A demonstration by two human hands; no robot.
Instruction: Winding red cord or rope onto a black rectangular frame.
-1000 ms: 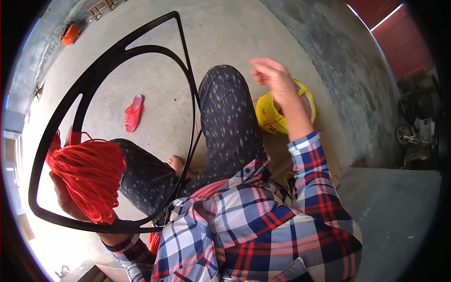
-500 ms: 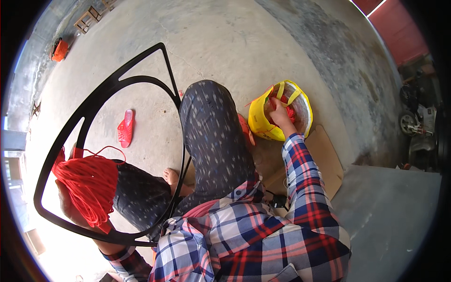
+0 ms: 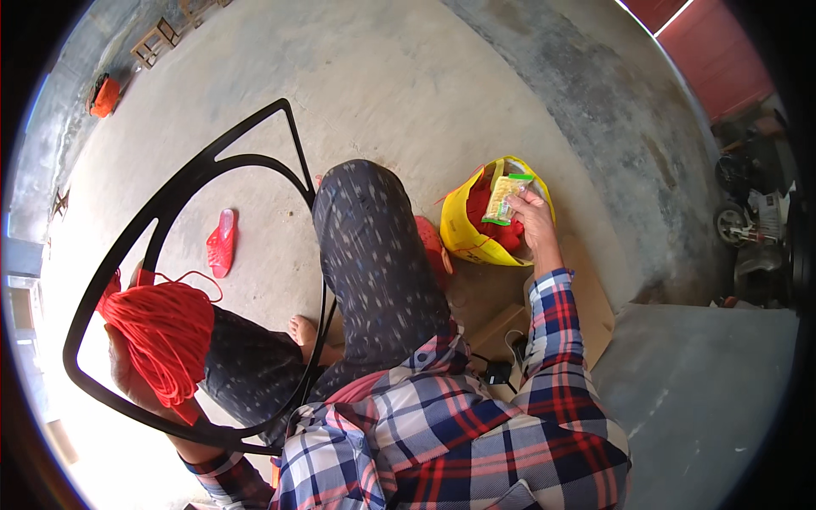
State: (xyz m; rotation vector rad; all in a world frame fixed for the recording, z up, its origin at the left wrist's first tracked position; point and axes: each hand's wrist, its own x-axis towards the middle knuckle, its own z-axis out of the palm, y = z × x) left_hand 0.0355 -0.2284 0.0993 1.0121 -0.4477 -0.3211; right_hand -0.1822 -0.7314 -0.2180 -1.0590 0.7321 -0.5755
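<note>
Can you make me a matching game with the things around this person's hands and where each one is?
Things:
1. red cord bundle
2. small yellow-green packet
3. yellow bag
4. red sandal

Places:
A. on the floor beside the raised knee
B. pinched in the right hand
C. lying alone on the concrete
D. in the left hand, against the black frame

Pairs: 1-D, 2-B, 3-A, 4-C

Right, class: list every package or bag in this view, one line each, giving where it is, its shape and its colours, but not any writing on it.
Small flat packet: held in the right hand above the bag; oblong, yellow-green with a green top edge.
Yellow plastic bag: on the concrete floor by the raised knee; open-topped, rounded, red contents inside.
Flattened brown cardboard: on the floor beneath the right forearm; plain brown.
</note>
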